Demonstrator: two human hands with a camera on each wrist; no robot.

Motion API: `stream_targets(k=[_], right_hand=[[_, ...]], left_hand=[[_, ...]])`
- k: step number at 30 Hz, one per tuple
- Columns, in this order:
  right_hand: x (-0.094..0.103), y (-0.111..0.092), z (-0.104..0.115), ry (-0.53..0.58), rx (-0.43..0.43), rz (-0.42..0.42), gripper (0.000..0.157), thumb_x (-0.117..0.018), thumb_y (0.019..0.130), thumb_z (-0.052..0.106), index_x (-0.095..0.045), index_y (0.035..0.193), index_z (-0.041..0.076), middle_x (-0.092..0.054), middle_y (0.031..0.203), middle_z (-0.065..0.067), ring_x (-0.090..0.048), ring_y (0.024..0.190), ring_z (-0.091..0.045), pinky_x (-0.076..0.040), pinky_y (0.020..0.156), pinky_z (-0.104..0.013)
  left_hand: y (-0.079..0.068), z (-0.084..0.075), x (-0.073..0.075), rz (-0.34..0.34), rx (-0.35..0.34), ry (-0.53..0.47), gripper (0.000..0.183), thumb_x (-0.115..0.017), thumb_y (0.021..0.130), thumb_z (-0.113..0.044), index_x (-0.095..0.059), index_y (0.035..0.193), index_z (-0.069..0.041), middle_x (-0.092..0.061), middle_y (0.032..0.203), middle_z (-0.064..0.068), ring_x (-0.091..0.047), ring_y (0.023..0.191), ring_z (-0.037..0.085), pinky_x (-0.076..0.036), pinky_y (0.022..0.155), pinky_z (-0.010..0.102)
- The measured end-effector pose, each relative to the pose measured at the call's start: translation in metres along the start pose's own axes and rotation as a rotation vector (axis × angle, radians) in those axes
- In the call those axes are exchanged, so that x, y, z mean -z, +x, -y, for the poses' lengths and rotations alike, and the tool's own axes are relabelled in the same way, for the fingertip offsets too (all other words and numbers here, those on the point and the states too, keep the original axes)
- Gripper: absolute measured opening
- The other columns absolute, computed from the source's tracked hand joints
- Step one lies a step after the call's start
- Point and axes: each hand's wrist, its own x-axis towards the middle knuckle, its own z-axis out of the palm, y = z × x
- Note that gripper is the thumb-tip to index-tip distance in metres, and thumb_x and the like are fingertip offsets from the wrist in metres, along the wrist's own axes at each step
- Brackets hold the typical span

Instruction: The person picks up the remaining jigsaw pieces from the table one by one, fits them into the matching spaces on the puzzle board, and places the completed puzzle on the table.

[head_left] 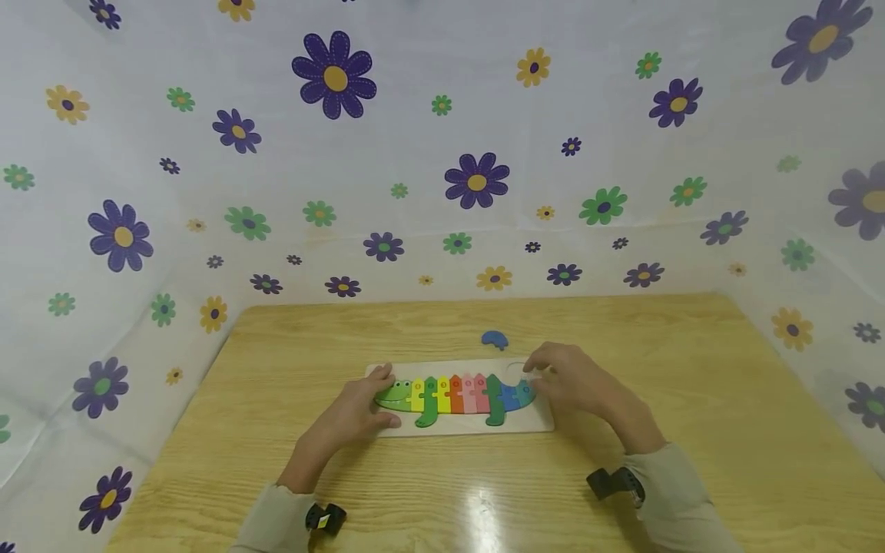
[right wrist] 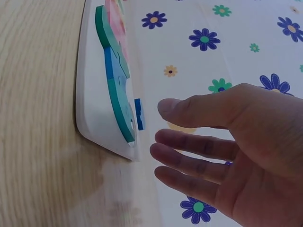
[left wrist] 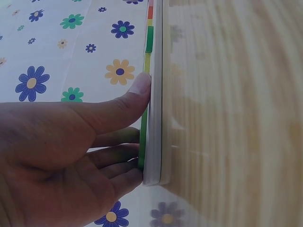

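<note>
A wooden crocodile puzzle board [head_left: 452,425] lies on the table, filled with a row of coloured pieces from the green head [head_left: 394,395] to the blue tail end [head_left: 527,393]. My left hand [head_left: 351,407] rests on the board's left end, fingers at the head and thumb [left wrist: 139,85] pressed near the front edge. Over the right end hovers my right hand [head_left: 570,376], fingers loosely bent with nothing between them in the right wrist view. A loose curved blue piece [head_left: 495,339] lies on the table behind the board. At the upper right of the board a curved outline [head_left: 515,369] shows bare wood.
The wooden table [head_left: 311,330] stretches around the board. A white cloth with printed flowers [head_left: 415,153] hangs behind it and along both sides. Dark bands with small devices [head_left: 328,519] sit on both wrists, over light sleeves.
</note>
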Motion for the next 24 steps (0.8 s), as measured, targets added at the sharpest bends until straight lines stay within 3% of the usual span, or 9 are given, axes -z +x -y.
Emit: stream_targets(k=[5, 14, 24], right_hand=[[0.005, 0.0, -0.005, 0.02, 0.001, -0.044, 0.023, -0.069, 0.096, 0.009, -0.071, 0.118, 0.001, -0.069, 0.12, -0.014, -0.066, 0.109, -0.035, -0.057, 0.093, -0.052], [0.007, 0.005, -0.011, -0.004, 0.088, -0.137, 0.029, -0.072, 0.094, 0.006, -0.068, 0.123, 0.0, -0.067, 0.123, -0.016, -0.065, 0.11, -0.038, -0.057, 0.092, -0.053], [0.003, 0.021, -0.002, -0.028, 0.075, -0.126, 0.035, -0.072, 0.096, 0.01, -0.066, 0.13, 0.002, -0.064, 0.129, -0.017, -0.062, 0.116, -0.037, -0.055, 0.097, -0.053]], left_hand=[[0.0, -0.004, 0.0, 0.006, 0.015, -0.009, 0.074, -0.082, 0.087, -0.014, -0.047, 0.149, 0.007, -0.031, 0.164, 0.019, -0.026, 0.153, 0.037, -0.027, 0.122, 0.053], [0.002, -0.003, -0.002, 0.006, 0.005, -0.001, 0.075, -0.083, 0.087, -0.016, -0.047, 0.149, 0.006, -0.032, 0.164, 0.019, -0.027, 0.152, 0.037, -0.028, 0.121, 0.052], [0.002, -0.001, -0.001, 0.009, 0.025, 0.01, 0.075, -0.082, 0.087, -0.017, -0.047, 0.15, 0.004, -0.031, 0.165, 0.018, -0.027, 0.152, 0.037, -0.027, 0.121, 0.053]])
